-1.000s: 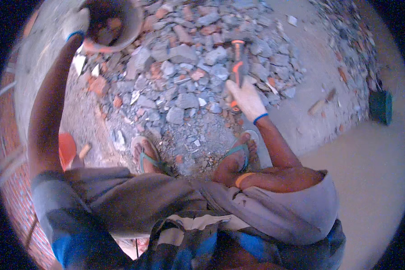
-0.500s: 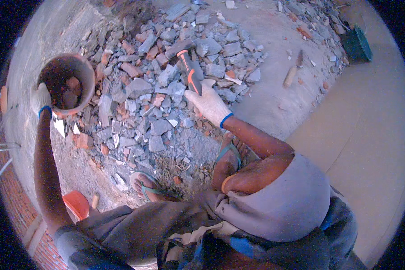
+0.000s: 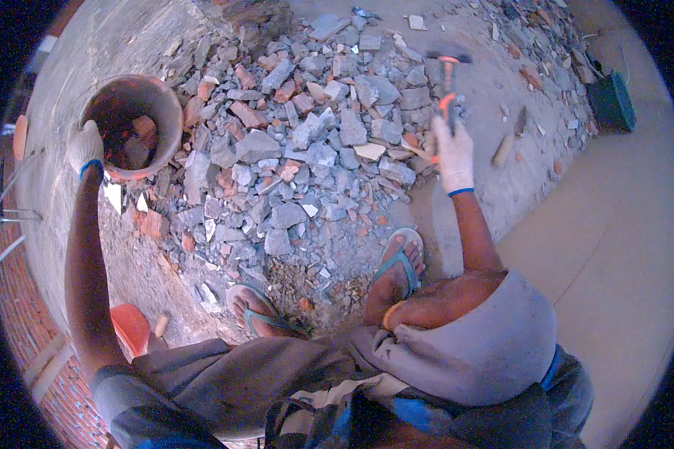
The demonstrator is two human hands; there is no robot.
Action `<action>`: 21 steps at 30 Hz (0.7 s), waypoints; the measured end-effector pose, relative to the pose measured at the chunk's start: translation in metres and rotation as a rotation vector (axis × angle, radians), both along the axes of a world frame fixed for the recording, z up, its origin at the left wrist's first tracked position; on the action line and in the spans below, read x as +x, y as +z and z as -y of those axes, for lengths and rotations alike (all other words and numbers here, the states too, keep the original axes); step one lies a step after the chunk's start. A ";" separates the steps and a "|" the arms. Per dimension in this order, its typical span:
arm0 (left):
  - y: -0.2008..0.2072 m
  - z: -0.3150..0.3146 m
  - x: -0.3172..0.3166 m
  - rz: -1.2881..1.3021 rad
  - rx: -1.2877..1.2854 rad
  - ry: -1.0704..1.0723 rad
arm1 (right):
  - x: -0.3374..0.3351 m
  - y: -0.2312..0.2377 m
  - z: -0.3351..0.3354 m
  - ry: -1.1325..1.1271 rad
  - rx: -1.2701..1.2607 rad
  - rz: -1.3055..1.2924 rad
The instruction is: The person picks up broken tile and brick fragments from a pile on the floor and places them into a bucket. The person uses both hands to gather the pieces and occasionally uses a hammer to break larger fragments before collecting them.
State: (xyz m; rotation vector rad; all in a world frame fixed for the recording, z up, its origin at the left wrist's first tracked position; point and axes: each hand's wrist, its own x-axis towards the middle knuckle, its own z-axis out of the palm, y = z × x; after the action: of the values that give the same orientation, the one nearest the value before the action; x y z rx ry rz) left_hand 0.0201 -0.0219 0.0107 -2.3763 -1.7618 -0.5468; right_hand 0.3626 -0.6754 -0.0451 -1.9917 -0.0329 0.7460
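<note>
Hammer point(image 3: 448, 102) approx. fore-aft, head point(image 3: 452, 57) fwd

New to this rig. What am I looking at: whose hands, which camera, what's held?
No robot here: a person works with their own hands, wearing pale gloves with blue cuffs. The view comes from a head-worn fisheye camera looking down, hence the round, bent image. The left hand holds the rim of a bucket with a few chunks inside. The right hand grips a hammer with a black-and-orange handle. Ahead lies a rubble heap: grey pieces mixed with reddish ones.
</note>
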 end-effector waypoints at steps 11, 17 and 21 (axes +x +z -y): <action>0.002 0.009 0.007 0.047 -0.007 -0.020 | 0.088 -0.096 0.092 -0.466 0.238 0.075; 0.000 0.007 0.005 0.054 0.035 -0.086 | 0.078 -0.085 0.097 -0.423 0.144 0.085; 0.000 0.009 0.001 0.035 0.021 -0.035 | 0.066 -0.060 0.079 -0.334 0.072 0.131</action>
State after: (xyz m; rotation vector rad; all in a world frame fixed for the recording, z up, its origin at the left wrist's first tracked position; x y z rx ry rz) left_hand 0.0215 -0.0307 0.0108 -2.4023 -1.7232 -0.6122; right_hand 0.4288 -0.7549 -0.1051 -1.9106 0.1895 0.3943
